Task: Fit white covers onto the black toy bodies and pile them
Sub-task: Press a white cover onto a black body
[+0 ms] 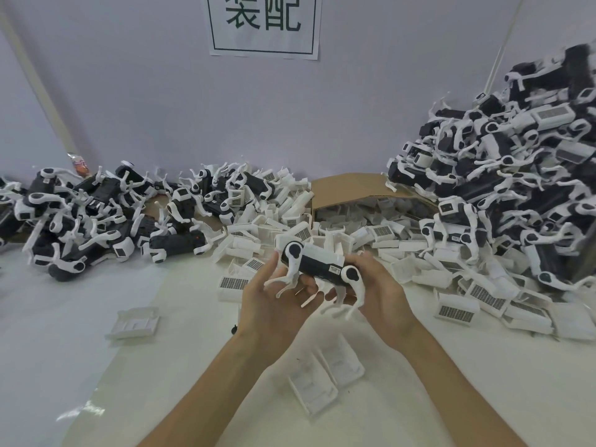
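Note:
A black toy body (319, 265) with white legs and a white cover on top is held above the table between both hands. My left hand (274, 304) cups it from below at its left end, fingers among the front legs. My right hand (379, 295) grips the right end near the rear leg joint. Loose white covers (325, 235) lie heaped just behind the hands. A pile of black bodies (96, 217) spreads at the left. A taller pile of toys (516, 188) rises at the right.
A cardboard box (348, 188) lying open spills white covers at the back centre. Two white covers (325, 379) lie on the table below my hands, another single cover (134, 322) to the left. A paper sign (264, 24) hangs on the wall behind.

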### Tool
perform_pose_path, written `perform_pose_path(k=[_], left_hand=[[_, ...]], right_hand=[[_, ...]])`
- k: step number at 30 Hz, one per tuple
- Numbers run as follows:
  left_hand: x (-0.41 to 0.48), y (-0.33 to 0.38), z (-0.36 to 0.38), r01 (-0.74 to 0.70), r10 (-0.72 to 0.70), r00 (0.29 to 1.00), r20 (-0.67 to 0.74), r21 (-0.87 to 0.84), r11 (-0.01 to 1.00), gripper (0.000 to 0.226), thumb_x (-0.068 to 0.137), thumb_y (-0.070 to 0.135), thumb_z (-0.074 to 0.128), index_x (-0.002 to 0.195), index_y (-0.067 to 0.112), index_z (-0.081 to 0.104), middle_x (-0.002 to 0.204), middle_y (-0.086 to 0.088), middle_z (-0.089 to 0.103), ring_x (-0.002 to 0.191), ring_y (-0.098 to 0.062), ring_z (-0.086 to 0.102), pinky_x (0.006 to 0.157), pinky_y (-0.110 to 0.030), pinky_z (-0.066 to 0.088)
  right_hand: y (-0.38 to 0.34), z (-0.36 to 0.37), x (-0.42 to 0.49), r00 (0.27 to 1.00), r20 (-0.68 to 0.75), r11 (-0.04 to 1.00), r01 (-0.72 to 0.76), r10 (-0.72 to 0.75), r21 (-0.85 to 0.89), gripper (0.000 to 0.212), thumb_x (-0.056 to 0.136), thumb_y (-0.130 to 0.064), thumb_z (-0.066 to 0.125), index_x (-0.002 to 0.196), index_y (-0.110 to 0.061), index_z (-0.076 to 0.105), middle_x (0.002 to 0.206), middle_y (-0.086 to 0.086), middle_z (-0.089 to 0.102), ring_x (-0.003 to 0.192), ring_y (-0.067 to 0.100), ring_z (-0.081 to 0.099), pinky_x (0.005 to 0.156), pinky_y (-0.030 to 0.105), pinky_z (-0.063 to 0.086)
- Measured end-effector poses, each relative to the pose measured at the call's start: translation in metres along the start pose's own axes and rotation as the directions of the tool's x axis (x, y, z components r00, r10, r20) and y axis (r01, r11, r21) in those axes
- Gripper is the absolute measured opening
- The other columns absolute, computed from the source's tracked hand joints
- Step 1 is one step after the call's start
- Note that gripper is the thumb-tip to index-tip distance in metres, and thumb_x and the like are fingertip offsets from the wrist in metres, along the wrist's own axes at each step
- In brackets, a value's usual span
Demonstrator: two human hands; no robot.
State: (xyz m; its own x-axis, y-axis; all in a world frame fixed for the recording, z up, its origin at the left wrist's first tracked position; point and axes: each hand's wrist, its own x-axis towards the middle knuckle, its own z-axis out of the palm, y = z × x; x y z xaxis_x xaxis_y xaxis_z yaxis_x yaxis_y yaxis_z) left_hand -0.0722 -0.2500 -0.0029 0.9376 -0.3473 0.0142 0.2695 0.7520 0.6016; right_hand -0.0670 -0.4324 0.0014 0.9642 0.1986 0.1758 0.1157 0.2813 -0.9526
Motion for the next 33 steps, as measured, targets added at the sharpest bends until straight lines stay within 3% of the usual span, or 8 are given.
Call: perform_pose_path(k=[8, 12, 16, 19, 23, 27, 30, 33], left_hand=[[0.001, -0.002, 0.002, 0.020, -0.021, 0.999, -0.037, -0.009, 1.000, 0.015, 0.085, 0.016, 0.063, 0.077, 0.006, 0.071, 0.074, -0.010, 0.059, 0.066, -0.021, 0.060, 0.073, -0.036, 0.059], [0.002, -0.004, -0.002, 0.009, -0.012, 1.000, 0.026, 0.090, 0.996, 0.005, 0.083, 0.012, 0.073, 0.078, 0.014, 0.073, 0.077, -0.004, 0.063, 0.071, -0.016, 0.063, 0.079, -0.031, 0.058], [0.003, -0.007, -0.004, -0.004, 0.001, 1.000, 0.011, 0.270, 0.963, 0.006, 0.082, 0.024, 0.074, 0.078, 0.021, 0.071, 0.080, 0.000, 0.063, 0.074, -0.014, 0.063, 0.077, -0.027, 0.056], [0.004, -0.010, -0.008, -0.002, 0.021, 0.999, -0.050, 0.351, 0.937, 0.033, 0.079, 0.028, 0.077, 0.105, 0.012, 0.064, 0.102, -0.005, 0.070, 0.092, -0.020, 0.069, 0.082, -0.030, 0.055], [0.002, -0.008, -0.004, -0.094, 0.123, 0.992, -0.028, 0.486, 0.869, 0.049, 0.079, 0.023, 0.076, 0.122, 0.002, 0.065, 0.118, -0.013, 0.072, 0.111, -0.021, 0.068, 0.098, -0.037, 0.050], [0.002, -0.003, -0.002, -0.115, 0.147, 0.988, -0.039, 0.444, 0.889, 0.039, 0.076, 0.011, 0.080, 0.112, 0.001, 0.069, 0.106, -0.011, 0.075, 0.100, -0.019, 0.072, 0.088, -0.029, 0.058], [0.002, -0.004, -0.003, -0.088, 0.111, 0.993, -0.035, 0.398, 0.913, 0.022, 0.072, 0.006, 0.082, 0.091, -0.001, 0.073, 0.104, -0.021, 0.072, 0.105, -0.032, 0.069, 0.089, -0.032, 0.059], [0.001, -0.004, 0.000, -0.072, 0.103, 0.993, -0.059, 0.389, 0.918, 0.056, 0.072, 0.007, 0.076, 0.123, -0.011, 0.059, 0.124, -0.032, 0.064, 0.121, -0.044, 0.060, 0.109, -0.050, 0.046]], right_hand=[[-0.001, -0.003, -0.001, 0.994, 0.103, 0.980, -0.042, 0.022, 0.195, 0.053, 0.077, -0.016, 0.042, 0.124, -0.003, 0.063, 0.110, 0.022, 0.067, 0.071, 0.035, 0.063, 0.070, 0.041, 0.053], [0.001, -0.003, -0.001, 0.985, 0.157, 0.998, 0.062, -0.066, 0.028, 0.065, 0.066, 0.005, 0.049, 0.131, -0.002, 0.056, 0.107, 0.014, 0.068, 0.074, 0.026, 0.062, 0.069, 0.033, 0.054], [0.003, 0.002, -0.001, 0.988, 0.112, 0.987, 0.117, -0.104, -0.112, 0.052, 0.077, -0.002, 0.065, 0.129, -0.008, 0.060, 0.099, 0.004, 0.070, 0.075, 0.020, 0.064, 0.070, 0.030, 0.054], [0.004, 0.002, 0.000, 0.994, 0.021, 0.973, 0.112, -0.110, -0.204, 0.038, 0.081, -0.012, 0.072, 0.118, -0.017, 0.068, 0.090, 0.003, 0.070, 0.069, 0.021, 0.064, 0.067, 0.031, 0.055], [0.002, 0.004, -0.002, 0.997, 0.024, 0.981, 0.070, -0.067, -0.180, 0.025, 0.083, -0.026, 0.074, 0.108, -0.022, 0.073, 0.081, 0.005, 0.069, 0.068, 0.022, 0.065, 0.066, 0.031, 0.055], [0.001, 0.004, -0.002, 0.998, 0.038, 0.993, 0.047, -0.043, -0.105, 0.032, 0.083, -0.028, 0.074, 0.113, -0.015, 0.073, 0.094, 0.012, 0.071, 0.080, 0.028, 0.066, 0.070, 0.035, 0.055], [0.000, 0.001, -0.002, 0.999, 0.033, 0.998, 0.018, -0.016, -0.067, 0.021, 0.083, -0.022, 0.070, 0.103, -0.022, 0.078, 0.097, 0.010, 0.073, 0.086, 0.024, 0.069, 0.071, 0.033, 0.056], [-0.001, -0.002, -0.002, 0.999, 0.037, 0.997, 0.024, -0.022, -0.071, 0.020, 0.082, -0.018, 0.069, 0.100, -0.018, 0.077, 0.091, 0.010, 0.072, 0.079, 0.022, 0.068, 0.067, 0.030, 0.056]])
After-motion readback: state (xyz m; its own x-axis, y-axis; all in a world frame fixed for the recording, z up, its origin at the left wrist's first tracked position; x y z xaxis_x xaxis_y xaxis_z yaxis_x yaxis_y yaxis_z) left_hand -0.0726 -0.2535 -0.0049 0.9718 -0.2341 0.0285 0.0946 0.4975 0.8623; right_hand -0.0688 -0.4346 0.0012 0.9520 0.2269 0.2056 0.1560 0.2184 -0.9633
